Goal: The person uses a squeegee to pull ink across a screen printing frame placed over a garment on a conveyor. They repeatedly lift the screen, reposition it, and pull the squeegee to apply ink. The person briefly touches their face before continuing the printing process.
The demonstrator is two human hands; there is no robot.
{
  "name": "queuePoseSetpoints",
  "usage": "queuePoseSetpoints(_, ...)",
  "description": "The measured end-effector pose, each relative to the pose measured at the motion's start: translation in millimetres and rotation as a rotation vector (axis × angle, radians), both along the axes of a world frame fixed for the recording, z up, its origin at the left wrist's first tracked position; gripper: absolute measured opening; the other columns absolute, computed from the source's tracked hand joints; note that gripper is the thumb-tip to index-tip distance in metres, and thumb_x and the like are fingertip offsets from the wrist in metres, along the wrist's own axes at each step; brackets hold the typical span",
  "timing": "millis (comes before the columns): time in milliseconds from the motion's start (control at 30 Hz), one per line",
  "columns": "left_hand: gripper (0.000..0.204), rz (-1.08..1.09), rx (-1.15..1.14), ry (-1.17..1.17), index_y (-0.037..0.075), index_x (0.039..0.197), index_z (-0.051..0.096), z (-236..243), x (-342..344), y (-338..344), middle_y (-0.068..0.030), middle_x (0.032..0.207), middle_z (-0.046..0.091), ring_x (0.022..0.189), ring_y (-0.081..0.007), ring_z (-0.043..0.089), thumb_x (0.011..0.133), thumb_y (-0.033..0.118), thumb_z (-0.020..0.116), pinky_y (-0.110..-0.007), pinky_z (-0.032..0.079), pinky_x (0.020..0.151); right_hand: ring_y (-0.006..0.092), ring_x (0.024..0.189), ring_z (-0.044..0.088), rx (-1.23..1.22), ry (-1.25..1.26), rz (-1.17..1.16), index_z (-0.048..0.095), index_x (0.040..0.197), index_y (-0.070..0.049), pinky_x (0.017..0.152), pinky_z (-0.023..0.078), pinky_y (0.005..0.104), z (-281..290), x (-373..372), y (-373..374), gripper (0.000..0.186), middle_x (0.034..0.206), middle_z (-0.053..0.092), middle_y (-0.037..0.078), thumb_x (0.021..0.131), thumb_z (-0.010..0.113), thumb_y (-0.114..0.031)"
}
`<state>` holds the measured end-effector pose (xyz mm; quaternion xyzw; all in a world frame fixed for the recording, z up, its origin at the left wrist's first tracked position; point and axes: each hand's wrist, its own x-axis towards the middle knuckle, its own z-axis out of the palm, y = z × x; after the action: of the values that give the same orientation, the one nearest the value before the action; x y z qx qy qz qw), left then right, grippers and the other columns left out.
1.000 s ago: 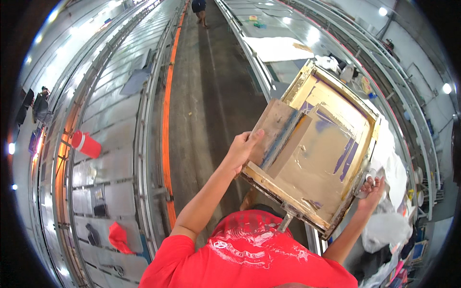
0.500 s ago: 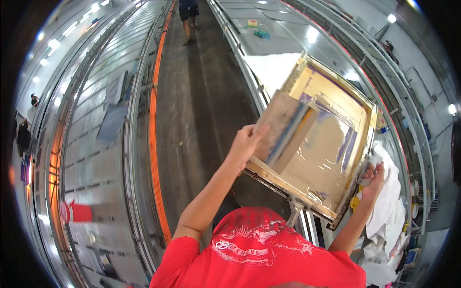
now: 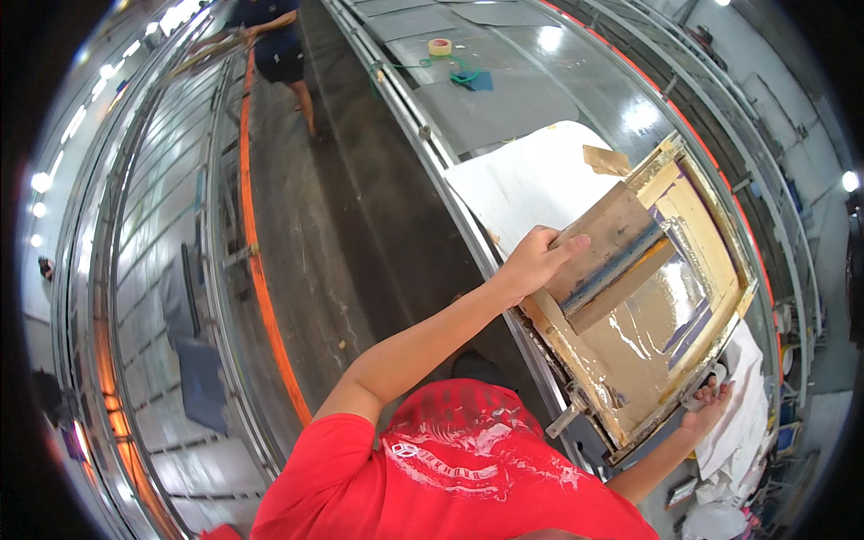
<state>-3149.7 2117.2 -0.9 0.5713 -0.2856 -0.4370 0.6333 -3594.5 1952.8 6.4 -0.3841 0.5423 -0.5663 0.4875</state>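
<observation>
A screen-printing frame (image 3: 576, 382) with a worn wooden rim lies tilted in front of me at the right. Thick beige ink (image 3: 630, 333) covers much of its mesh, and purple tape lines the inner margin. A wide squeegee (image 3: 605, 236) with a wooden handle and a blue-edged blade rests across the frame's left part. My left hand (image 3: 540, 259) grips the end of the squeegee, thumb on top; its other fingers are partly hidden. At the frame's right edge, the fingers of my right hand (image 3: 707, 409) curl round a grey fitting.
Under the frame's far side, a white sheet (image 3: 531, 180) lies on the long table (image 3: 594, 63), with a tape roll (image 3: 439, 47) beyond. White cloth (image 3: 740, 396) is bunched at the right. Another person (image 3: 277, 54) stands up the aisle (image 3: 360, 234), by the left table.
The frame and squeegee have shifted right, my hands still on them. More of the white sheet shows. The other person appears nearer and further left, now reaching over the left table.
</observation>
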Motion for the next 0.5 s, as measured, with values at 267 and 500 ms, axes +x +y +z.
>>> queuePoseSetpoints(267,0.075,0.041,0.139,0.004,-0.008,0.107,0.067,-10,173,-75,-0.0067,0.09,0.065,0.085,-0.0141,0.06,0.087,0.064,0.069,-0.029,0.05,0.074,0.0116,0.07,0.046,0.046,-0.034,-0.12,0.052,0.117,-0.005,0.067,0.038,0.0275,7,163,-50,0.049,0.093,0.061,0.005,0.094,0.067,-0.046)
queuePoseSetpoints(500,0.054,0.124,0.112,0.18,-0.002,0.108,0.068,-14,374,-98,-0.005,0.093,0.07,0.078,-0.0102,0.065,0.093,0.049,0.071,-0.026,0.052,0.07,0.0095,0.063,0.043,-0.005,-0.246,-0.028,0.053,0.107,-0.007,0.063,0.037,0.0269,11,381,-84,0.035,0.093,0.064,0.011,0.096,0.067,-0.036)
